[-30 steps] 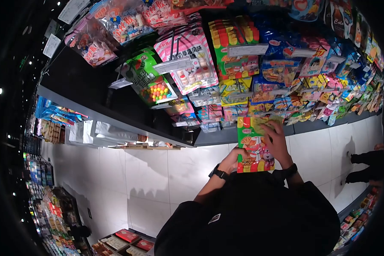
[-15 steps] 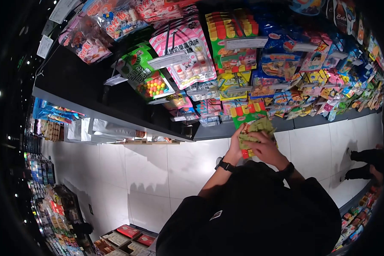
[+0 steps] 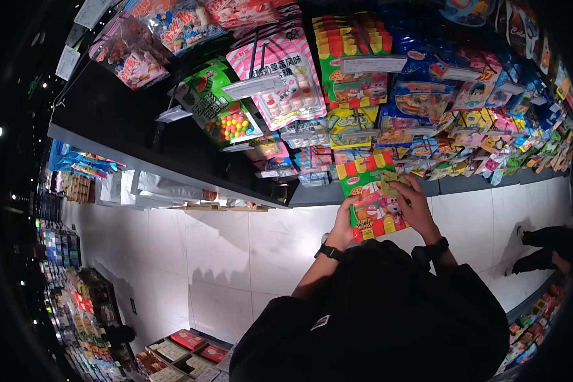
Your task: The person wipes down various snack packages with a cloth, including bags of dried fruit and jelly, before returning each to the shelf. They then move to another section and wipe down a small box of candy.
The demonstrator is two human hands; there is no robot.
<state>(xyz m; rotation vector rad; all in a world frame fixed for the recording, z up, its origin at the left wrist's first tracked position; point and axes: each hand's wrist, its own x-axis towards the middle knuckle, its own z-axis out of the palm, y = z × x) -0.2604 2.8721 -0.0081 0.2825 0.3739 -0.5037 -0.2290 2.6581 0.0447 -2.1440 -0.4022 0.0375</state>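
Observation:
A candy bag (image 3: pixel 367 216) with a red-and-yellow striped top, a green band and cartoon figures is held up in front of my chest. My left hand (image 3: pixel 342 224) grips its left edge, thumb at the front. On the right side of the bag, my right hand (image 3: pixel 417 205) has its fingers bent over a crumpled olive-green cloth (image 3: pixel 388 181), which lies against the bag's upper right front. Part of the cloth is hidden by those fingers. Matching striped bags (image 3: pixel 353 57) hang on the rack ahead.
Pink candy bags (image 3: pixel 286 89) and a green bag of coloured balls (image 3: pixel 219 108) hang on hooks with price tags. A dark shelf edge (image 3: pixel 165 172) runs at the left. Another person's legs (image 3: pixel 544 248) stand at the right; boxes (image 3: pixel 188 340) lie behind me.
My right hand has moved right with the cloth, uncovering the cartoon figures on the bag's front. The bag faces me more fully now, still in my left hand.

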